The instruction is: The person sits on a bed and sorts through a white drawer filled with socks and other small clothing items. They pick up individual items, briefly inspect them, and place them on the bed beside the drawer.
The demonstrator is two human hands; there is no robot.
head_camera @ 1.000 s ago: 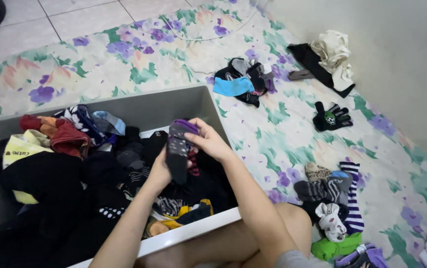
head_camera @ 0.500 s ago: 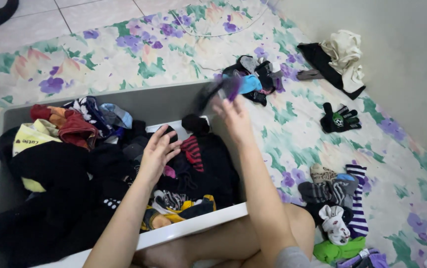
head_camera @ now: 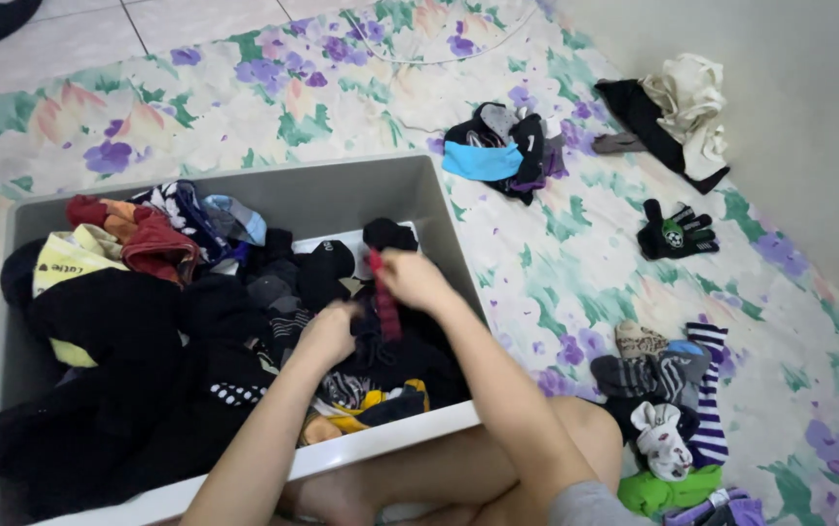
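While both arms reach into the grey bin [head_camera: 361, 195], the right hand [head_camera: 410, 280] has its fingers pinched on a dark sock with a red stripe [head_camera: 383, 307], which hangs down from the grip over the heap of dark clothes [head_camera: 147, 351]. The left hand [head_camera: 327, 336] is lower, curled with its fingers pressed down into the same heap just beside the hanging sock; whether it grips anything there I cannot tell.

By the look of it, the step in hand is lifting one sock free of the pile. Getting it clear would call for raising it straight up, since its lower end lies against other dark socks and could drag one along.

Around the hands the bin is crowded: a red garment [head_camera: 152, 244] and a yellow and white piece [head_camera: 74, 263] lie at the far left, and a yellow and black item [head_camera: 371, 409] sits against the near wall. Outside, on the flowered sheet [head_camera: 244, 97], a bunch of socks with a blue one on top [head_camera: 497, 151] lies beyond the bin, a black glove [head_camera: 675, 232] farther right, a black and cream bundle [head_camera: 678, 107] by the wall, and a cluster of striped and grey socks [head_camera: 673, 375] next to the person's knee [head_camera: 585, 429].
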